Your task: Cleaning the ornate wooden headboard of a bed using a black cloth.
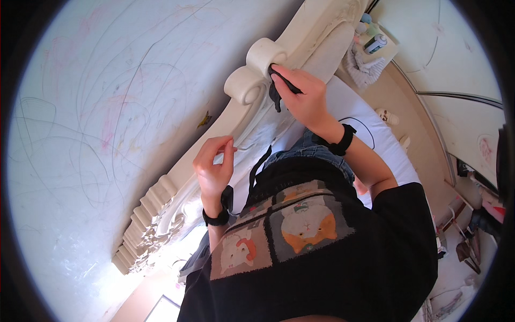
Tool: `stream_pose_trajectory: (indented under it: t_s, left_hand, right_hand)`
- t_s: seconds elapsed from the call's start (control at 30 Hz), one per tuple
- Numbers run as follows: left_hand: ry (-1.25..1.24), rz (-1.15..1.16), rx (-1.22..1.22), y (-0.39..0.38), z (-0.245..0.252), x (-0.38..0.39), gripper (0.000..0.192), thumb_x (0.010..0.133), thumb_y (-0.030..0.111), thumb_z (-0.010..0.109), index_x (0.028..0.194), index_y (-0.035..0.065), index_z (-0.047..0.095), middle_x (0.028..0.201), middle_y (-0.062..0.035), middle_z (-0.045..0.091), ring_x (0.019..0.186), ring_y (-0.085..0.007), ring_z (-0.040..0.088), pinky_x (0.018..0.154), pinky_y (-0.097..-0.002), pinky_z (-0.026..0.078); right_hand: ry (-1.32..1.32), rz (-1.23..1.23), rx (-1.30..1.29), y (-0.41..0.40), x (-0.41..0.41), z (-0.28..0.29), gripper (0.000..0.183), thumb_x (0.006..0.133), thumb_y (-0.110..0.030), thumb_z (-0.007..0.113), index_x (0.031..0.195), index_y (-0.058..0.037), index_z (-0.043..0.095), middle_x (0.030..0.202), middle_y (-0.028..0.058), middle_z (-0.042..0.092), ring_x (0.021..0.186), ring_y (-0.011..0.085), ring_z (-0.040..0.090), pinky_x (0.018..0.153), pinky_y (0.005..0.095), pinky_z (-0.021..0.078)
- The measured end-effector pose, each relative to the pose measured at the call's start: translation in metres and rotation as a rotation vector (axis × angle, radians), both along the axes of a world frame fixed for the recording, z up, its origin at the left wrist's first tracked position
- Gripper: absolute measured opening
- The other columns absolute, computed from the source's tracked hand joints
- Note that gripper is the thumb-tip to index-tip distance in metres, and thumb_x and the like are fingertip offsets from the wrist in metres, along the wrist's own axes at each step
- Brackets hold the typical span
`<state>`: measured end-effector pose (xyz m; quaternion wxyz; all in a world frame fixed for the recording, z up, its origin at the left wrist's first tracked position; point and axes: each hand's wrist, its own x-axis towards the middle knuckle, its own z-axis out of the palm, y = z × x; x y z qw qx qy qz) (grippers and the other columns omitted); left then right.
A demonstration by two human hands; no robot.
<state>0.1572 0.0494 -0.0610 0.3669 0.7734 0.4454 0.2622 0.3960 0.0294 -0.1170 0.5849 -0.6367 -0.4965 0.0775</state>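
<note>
My right hand [303, 96] pinches a dark cloth [275, 94] between thumb and fingers. Part of that cloth touches the inner side of a curled scroll [263, 54] on a cream carved headboard [209, 139]; a loose end hangs below the fingers. Beside it is a second scroll [243, 84]. My left hand [215, 163] is by the headboard's upper edge, lower left of the scrolls. Its fingers are curled and the thumb tip meets the forefinger, with nothing visible between them. Whether this hand touches the headboard is unclear. Black bands circle both wrists.
Behind the headboard rises a pale wall [92, 120] with scribbled lines. A white-sheeted bed [386, 161] lies beneath me. At the upper right, a bedside table [388, 50] bears a spray can [375, 43] and a striped towel [364, 66]. Slippers [388, 116] lie on the floor.
</note>
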Motion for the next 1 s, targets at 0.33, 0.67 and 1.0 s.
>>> stream_pose_trajectory:
  t_s: [0.33, 0.67, 1.0]
  left_hand:
    - [0.015, -0.009, 0.0, -0.001, 0.001, 0.002, 0.008, 0.087, -0.006, 0.066, 0.094, -0.0043, 0.069, 0.084, -0.013, 0.068, 0.068, -0.0188, 0.071, 0.061, -0.0265, 0.055]
    - [0.014, -0.021, 0.019, 0.0, 0.0, 0.001, 0.008, 0.087, -0.007, 0.066, 0.094, -0.0041, 0.069, 0.084, -0.0131, 0.068, 0.067, -0.0189, 0.071, 0.061, -0.0264, 0.055]
    - [0.033, -0.025, 0.013, 0.0, 0.0, 0.0, 0.008, 0.087, -0.007, 0.067, 0.094, -0.0045, 0.069, 0.084, -0.0132, 0.069, 0.068, -0.0188, 0.071, 0.061, -0.0264, 0.055]
  right_hand:
    - [-0.014, -0.037, 0.092, -0.001, -0.006, -0.013, 0.022, 0.081, 0.001, 0.074, 0.104, -0.0027, 0.074, 0.063, 0.0095, 0.058, 0.053, 0.0196, 0.054, 0.05, 0.0314, 0.0425]
    - [0.308, -0.018, 0.022, 0.0, -0.017, -0.009, 0.019, 0.087, -0.001, 0.072, 0.106, 0.0019, 0.073, 0.083, 0.0111, 0.072, 0.071, 0.0112, 0.064, 0.064, 0.0253, 0.0507]
    - [-0.209, 0.004, 0.075, -0.003, 0.009, -0.009, 0.023, 0.08, -0.001, 0.074, 0.103, -0.0055, 0.074, 0.07, 0.0068, 0.063, 0.056, 0.0196, 0.058, 0.051, 0.0294, 0.0467]
